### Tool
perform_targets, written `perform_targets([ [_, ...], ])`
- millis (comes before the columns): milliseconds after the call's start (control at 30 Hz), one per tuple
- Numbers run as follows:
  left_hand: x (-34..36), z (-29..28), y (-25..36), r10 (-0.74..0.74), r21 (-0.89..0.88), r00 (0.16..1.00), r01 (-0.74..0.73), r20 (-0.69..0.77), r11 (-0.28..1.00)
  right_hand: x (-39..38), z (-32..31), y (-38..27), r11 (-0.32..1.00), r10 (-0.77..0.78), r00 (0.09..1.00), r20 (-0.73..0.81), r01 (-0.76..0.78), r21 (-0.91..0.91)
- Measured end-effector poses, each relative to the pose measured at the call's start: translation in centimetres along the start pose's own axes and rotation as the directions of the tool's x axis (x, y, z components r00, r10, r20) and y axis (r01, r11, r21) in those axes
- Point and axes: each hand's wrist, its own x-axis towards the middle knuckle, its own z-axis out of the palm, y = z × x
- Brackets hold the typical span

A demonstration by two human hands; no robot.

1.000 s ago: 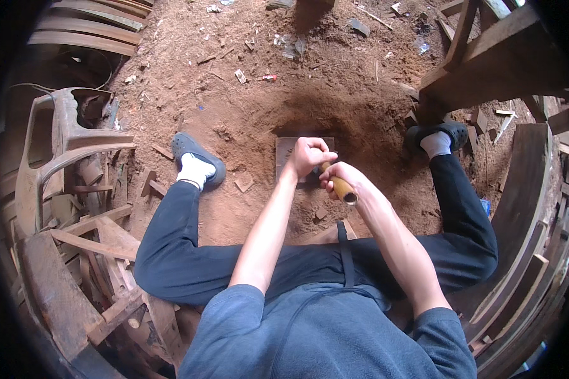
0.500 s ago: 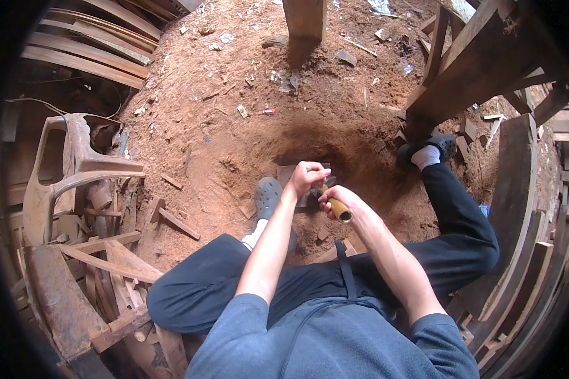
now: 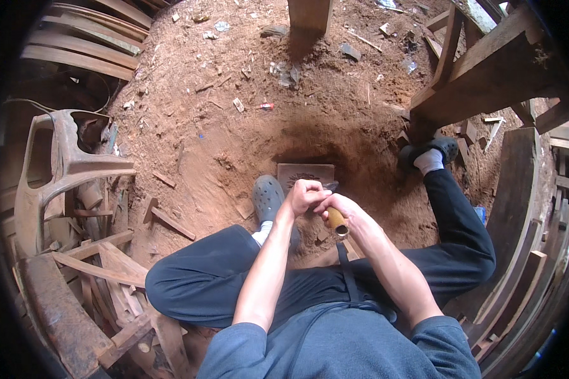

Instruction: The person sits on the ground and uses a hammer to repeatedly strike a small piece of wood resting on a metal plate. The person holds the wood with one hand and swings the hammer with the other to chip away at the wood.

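Note:
My left hand (image 3: pixel 299 197) is closed at the front of a tool, beside a dark metal end (image 3: pixel 328 187); what its fingers grip is hidden. My right hand (image 3: pixel 346 207) wraps round the tool's yellowish round handle (image 3: pixel 336 221), whose open butt points toward me. Just beyond my hands, a pale flat block (image 3: pixel 291 172) with a dark pattern lies in a hollow of reddish sawdust. A grey clog (image 3: pixel 267 197) on my left foot stands left of it.
A broken plastic chair (image 3: pixel 41 183) and scrap wood (image 3: pixel 95 265) crowd the left, stacked planks (image 3: pixel 82 44) the upper left. A wooden post (image 3: pixel 308 16) stands beyond the hollow. A heavy timber frame (image 3: pixel 468 82) and long boards (image 3: pixel 509 208) line the right.
My left foot has moved in from the far left to beside the block, bending that knee. My hands have drawn back toward me, uncovering more of the block. The view has shifted slightly.

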Motion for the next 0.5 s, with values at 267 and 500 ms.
perform_targets([
  [267, -0.8, -1.6, -0.4, 0.188, -0.165, 0.978, -0.172, 0.085, 0.971, -2.1, -1.8, 0.3, 0.994, 0.088, 0.996, 0.013, -0.087, -0.059],
  [500, 1.7, 2.3, -2.4, 0.459, 0.439, 0.789, -0.271, -0.409, 0.857, -2.6, -1.6, 0.4, 0.993, 0.078, 0.996, -0.052, -0.082, -0.084],
])
